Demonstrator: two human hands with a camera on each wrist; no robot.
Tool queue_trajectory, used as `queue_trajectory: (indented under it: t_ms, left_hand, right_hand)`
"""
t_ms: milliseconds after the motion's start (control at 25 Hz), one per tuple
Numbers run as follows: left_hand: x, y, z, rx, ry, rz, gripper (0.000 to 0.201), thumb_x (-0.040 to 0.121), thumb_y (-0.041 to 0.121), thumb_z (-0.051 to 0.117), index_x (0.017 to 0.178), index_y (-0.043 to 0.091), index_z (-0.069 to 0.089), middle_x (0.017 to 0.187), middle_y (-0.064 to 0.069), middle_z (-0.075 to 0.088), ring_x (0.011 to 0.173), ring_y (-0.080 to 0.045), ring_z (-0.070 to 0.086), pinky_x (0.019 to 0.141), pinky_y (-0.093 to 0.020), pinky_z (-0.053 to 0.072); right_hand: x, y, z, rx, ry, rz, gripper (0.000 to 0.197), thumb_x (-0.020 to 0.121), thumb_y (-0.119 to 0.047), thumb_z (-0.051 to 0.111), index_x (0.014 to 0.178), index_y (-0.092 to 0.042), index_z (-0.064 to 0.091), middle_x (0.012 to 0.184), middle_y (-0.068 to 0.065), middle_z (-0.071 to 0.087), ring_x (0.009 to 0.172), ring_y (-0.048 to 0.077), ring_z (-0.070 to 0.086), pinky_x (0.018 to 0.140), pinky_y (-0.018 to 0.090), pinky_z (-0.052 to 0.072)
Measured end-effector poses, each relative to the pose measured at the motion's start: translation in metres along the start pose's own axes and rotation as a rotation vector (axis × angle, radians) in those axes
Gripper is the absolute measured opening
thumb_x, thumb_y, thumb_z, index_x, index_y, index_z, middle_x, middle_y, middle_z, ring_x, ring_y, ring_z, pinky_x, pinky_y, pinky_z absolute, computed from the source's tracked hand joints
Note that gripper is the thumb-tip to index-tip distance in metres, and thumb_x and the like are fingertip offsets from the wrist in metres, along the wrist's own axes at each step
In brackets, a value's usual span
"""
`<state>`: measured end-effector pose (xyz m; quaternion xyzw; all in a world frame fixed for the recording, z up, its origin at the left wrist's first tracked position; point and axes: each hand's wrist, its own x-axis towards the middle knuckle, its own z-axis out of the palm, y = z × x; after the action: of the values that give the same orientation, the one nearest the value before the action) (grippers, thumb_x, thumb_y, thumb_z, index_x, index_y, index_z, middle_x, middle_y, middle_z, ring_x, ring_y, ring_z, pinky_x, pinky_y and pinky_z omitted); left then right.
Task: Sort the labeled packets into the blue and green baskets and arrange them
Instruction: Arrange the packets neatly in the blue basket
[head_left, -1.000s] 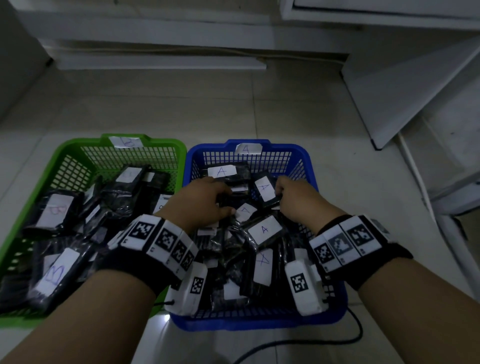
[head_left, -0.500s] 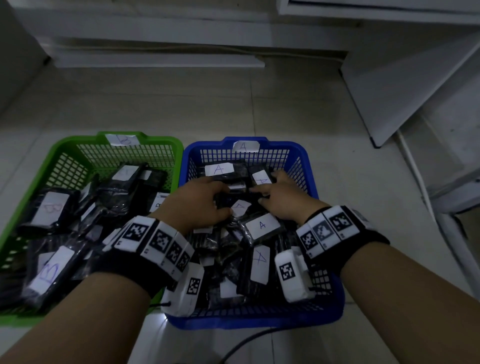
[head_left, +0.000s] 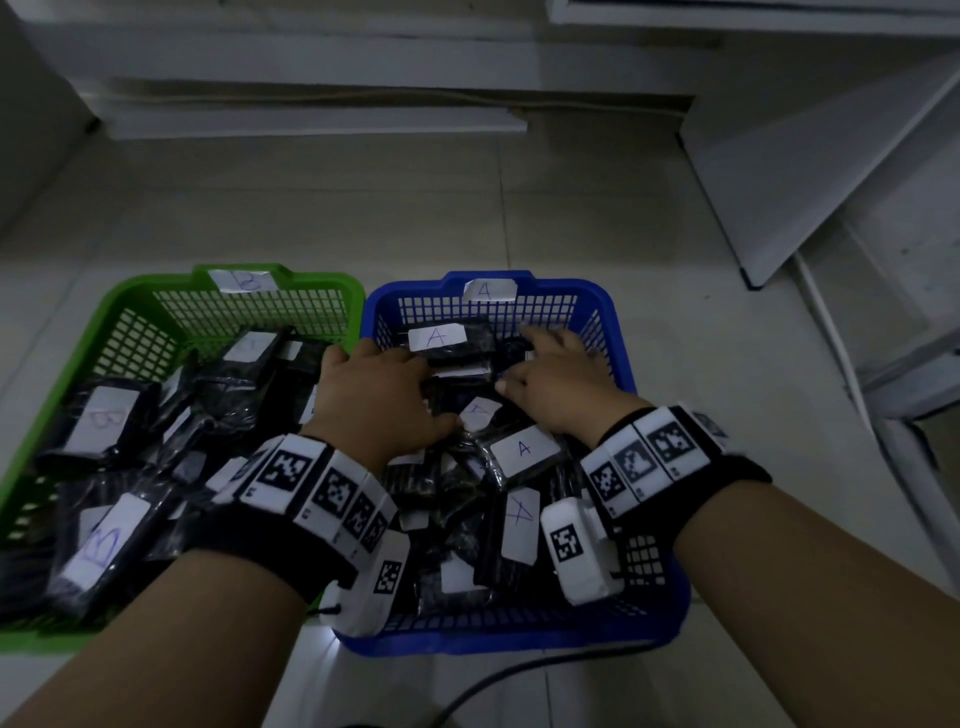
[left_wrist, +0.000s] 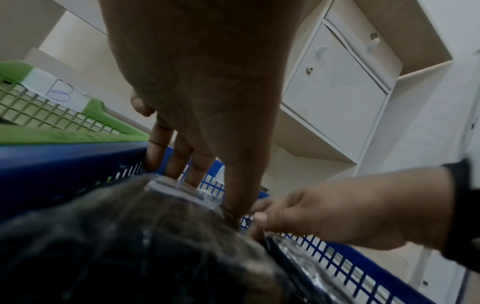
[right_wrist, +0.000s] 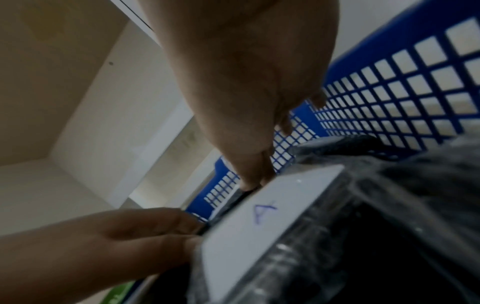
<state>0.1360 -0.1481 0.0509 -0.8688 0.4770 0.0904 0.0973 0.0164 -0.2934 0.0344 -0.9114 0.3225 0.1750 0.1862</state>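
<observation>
Black packets with white labels fill two baskets on the floor. The green basket (head_left: 119, 301) on the left, tagged B, holds B packets (head_left: 104, 421). The blue basket (head_left: 602, 301) on the right, tagged A, holds A packets (head_left: 524, 449). Both hands are inside the blue basket near its far wall. My left hand (head_left: 379, 395) lies with straight fingers (left_wrist: 179, 162) on the packets just left of an A packet (head_left: 436, 338). My right hand (head_left: 556, 379) rests spread over the packets on the right, its fingertips (right_wrist: 254, 181) touching behind an A label (right_wrist: 262, 214). Neither hand visibly grips a packet.
A dark cable (head_left: 493, 680) runs on the tiled floor in front of the blue basket. A white board (head_left: 779, 182) leans at the back right. White cabinets (left_wrist: 335, 96) stand behind the baskets. Bare floor lies beyond both baskets.
Both hands have slid farther toward the back wall of the blue basket. The right hand's fingers have spread out over the packets, covering the A packet it was touching.
</observation>
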Motion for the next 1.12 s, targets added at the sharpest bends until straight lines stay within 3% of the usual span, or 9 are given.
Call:
queue_trajectory:
  t_ms: [200,360,520,600,680,800,880,1000,1120]
  left_hand:
    - [-0.002,-0.003,-0.006,-0.072,-0.027,0.037,0.063,0.071,0.077,0.051,0.116,0.034,0.060,0.118,0.006,0.057,0.118,-0.021,0.044,0.098,-0.040,0.032]
    - [0.000,-0.006,-0.009,-0.339,-0.023,0.099,0.043,0.078,0.055,0.065,0.113,0.030,0.065,0.117,0.003,0.054,0.111,-0.018,0.052,0.087,-0.028,0.039]
    - [0.005,-0.009,-0.009,-0.572,0.007,0.089,0.023,0.090,0.025,0.061,0.112,0.027,0.066,0.115,0.001,0.056,0.103,-0.015,0.054,0.083,-0.020,0.035]
    - [0.006,-0.013,-0.012,-0.701,-0.003,0.030,0.026,0.089,0.020,0.062,0.113,0.027,0.061,0.114,0.001,0.059,0.097,-0.014,0.056,0.082,-0.023,0.040]
    - [0.005,-0.018,-0.015,-0.839,-0.061,-0.023,0.025,0.087,0.018,0.063,0.109,0.026,0.055,0.105,0.004,0.060,0.091,-0.014,0.058,0.081,-0.027,0.045]
    - [0.004,-0.017,-0.015,-0.902,-0.030,-0.044,0.012,0.087,0.016,0.063,0.098,0.021,0.063,0.096,0.008,0.065,0.091,-0.010,0.060,0.078,-0.022,0.043]
    - [0.003,-0.012,-0.013,-0.982,0.044,-0.089,0.010,0.088,0.016,0.063,0.095,0.019,0.070,0.094,0.007,0.068,0.092,-0.009,0.062,0.079,-0.019,0.045]
    - [0.002,-0.005,-0.004,-1.232,0.163,-0.183,0.014,0.087,0.013,0.065,0.097,0.019,0.073,0.098,0.002,0.071,0.096,-0.013,0.065,0.093,-0.031,0.052]
    - [-0.001,-0.004,0.006,-1.312,0.231,-0.169,0.034,0.081,0.009,0.070,0.112,0.022,0.068,0.115,0.002,0.065,0.104,-0.010,0.061,0.100,-0.034,0.048]
  right_hand:
    - [0.012,0.012,0.008,0.128,-0.067,0.096,0.055,0.095,-0.050,0.041,0.144,-0.024,0.039,0.160,-0.006,0.009,0.147,0.025,0.002,0.119,0.042,0.011]
    - [-0.012,0.011,-0.005,0.055,0.021,-0.063,0.039,0.089,-0.048,0.055,0.126,-0.035,0.057,0.147,0.002,0.030,0.138,0.029,0.017,0.114,0.041,0.022]
    - [-0.038,0.013,-0.014,-0.034,-0.213,-0.177,0.046,0.082,-0.046,0.066,0.124,-0.028,0.057,0.128,0.003,0.042,0.125,0.023,0.029,0.104,0.036,0.033]
    - [-0.041,0.019,-0.017,0.022,-0.246,-0.149,0.035,0.083,-0.042,0.066,0.113,-0.026,0.056,0.116,0.000,0.048,0.112,0.018,0.040,0.089,0.030,0.039]
    - [-0.038,0.025,-0.028,0.196,-0.107,-0.047,0.027,0.086,-0.034,0.066,0.106,-0.023,0.053,0.109,0.001,0.055,0.097,0.018,0.051,0.073,0.027,0.040]
    - [-0.021,0.032,-0.035,0.382,0.193,0.157,0.038,0.088,-0.015,0.061,0.123,-0.013,0.045,0.111,0.011,0.057,0.084,0.025,0.057,0.056,0.026,0.042]
    - [-0.009,0.023,-0.027,0.546,0.204,0.257,0.042,0.087,-0.003,0.057,0.124,-0.010,0.039,0.108,0.013,0.056,0.080,0.030,0.063,0.048,0.028,0.046]
    - [0.010,0.015,0.001,0.818,0.193,0.260,0.042,0.083,0.005,0.061,0.119,-0.008,0.046,0.119,0.014,0.055,0.101,0.036,0.064,0.077,0.044,0.058]
    - [0.013,0.010,0.021,0.692,0.301,0.184,0.043,0.085,0.004,0.056,0.124,-0.013,0.057,0.127,0.012,0.057,0.113,0.031,0.057,0.098,0.037,0.049]
